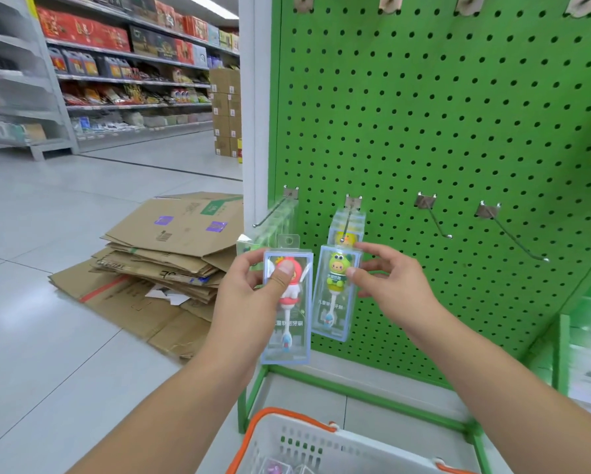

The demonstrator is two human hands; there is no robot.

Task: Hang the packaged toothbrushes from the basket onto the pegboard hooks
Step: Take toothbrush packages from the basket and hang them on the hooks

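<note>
Toothbrushes in clear plastic boxes, one per hand, centre of frame. Left hand [253,285] grips red pack [287,302], thumb pressed on its front face, fingers behind. Right hand [386,282] pinches green pack [336,289] at its upper sides, thumb left, fingers right. Hands apart, each clamped on its own pack.

Both packs upright, long axis vertical, brush heads down. Red pack's hang tab with round hole sticks up free; its likely target, left hook [273,212], lies just above and slightly left, tip pointing toward lower left of frame. Green pack's top sits right at tip of second hook [348,224], already carrying a yellow-topped pack [347,234]; cannot tell whether hole is threaded. Right hand nearer to finishing.

Pegboard [424,131]: green perforated metal, thin shiny wire hooks, two bare ones to the right. Packs rigid, glossy, rectangular, likely slippery. White slotted basket [297,439], orange handle, bottom centre.
</note>
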